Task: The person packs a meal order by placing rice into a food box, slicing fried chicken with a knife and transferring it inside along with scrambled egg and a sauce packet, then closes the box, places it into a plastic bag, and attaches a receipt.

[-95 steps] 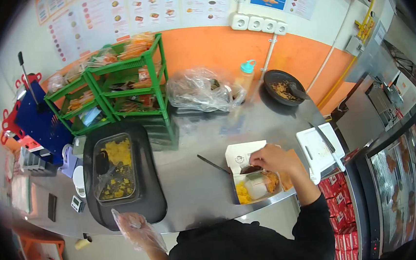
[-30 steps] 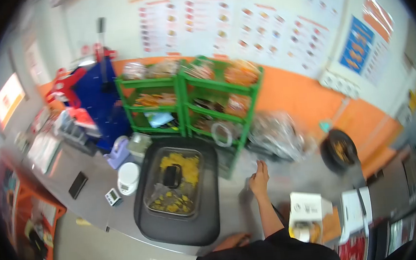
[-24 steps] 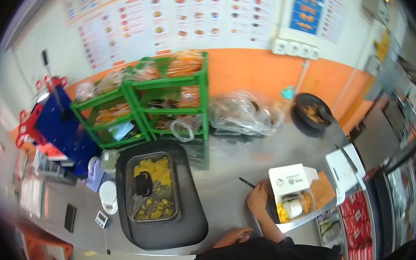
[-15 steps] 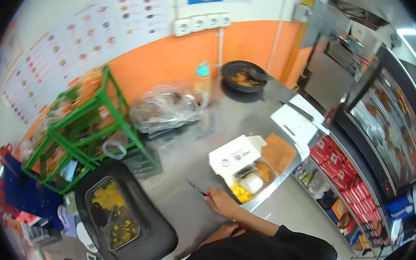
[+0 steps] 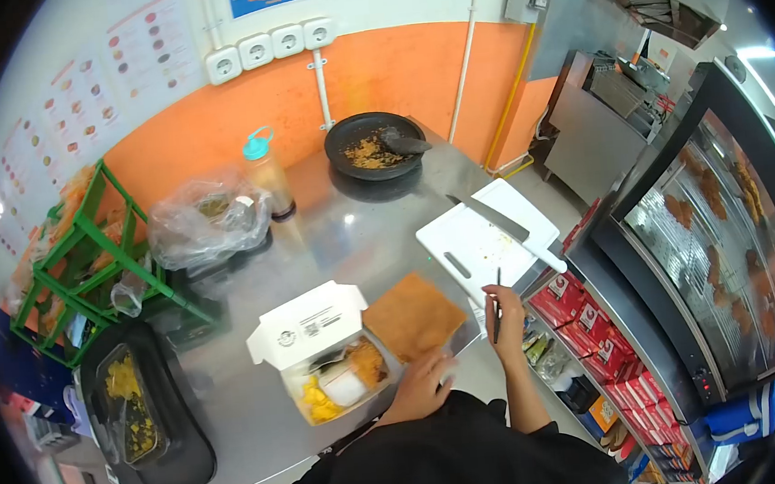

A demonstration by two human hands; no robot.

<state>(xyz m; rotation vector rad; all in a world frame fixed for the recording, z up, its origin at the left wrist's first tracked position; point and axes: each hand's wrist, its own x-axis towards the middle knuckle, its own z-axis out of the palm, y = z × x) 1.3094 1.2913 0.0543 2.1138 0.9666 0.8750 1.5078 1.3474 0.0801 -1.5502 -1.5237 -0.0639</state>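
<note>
My right hand (image 5: 506,319) is closed around a slim dark tool (image 5: 499,301) that points upward, beside the near edge of the white cutting board (image 5: 470,245). Whether the tool is a pen or narrow tongs is too small to tell. My left hand (image 5: 422,387) is open, palm down, its fingers slightly blurred. It lies at the lower edge of a brown square sheet (image 5: 412,317), just right of the open white food box (image 5: 312,325). In the box are white rice (image 5: 340,387), yellow food (image 5: 318,402) and a golden fried piece (image 5: 365,362).
A large knife (image 5: 495,220) lies across the cutting board. Behind stand a stone mortar (image 5: 340,159) with a pestle, a bottle (image 5: 269,178) and a plastic bag (image 5: 204,224). A green rack (image 5: 100,237) and black container (image 5: 181,449) are left; a glass display case (image 5: 722,216) is right.
My view has swung right. My right hand has carried the slim tool from left of the box to the cutting board's edge. My left hand has come forward beside the box and sheet.
</note>
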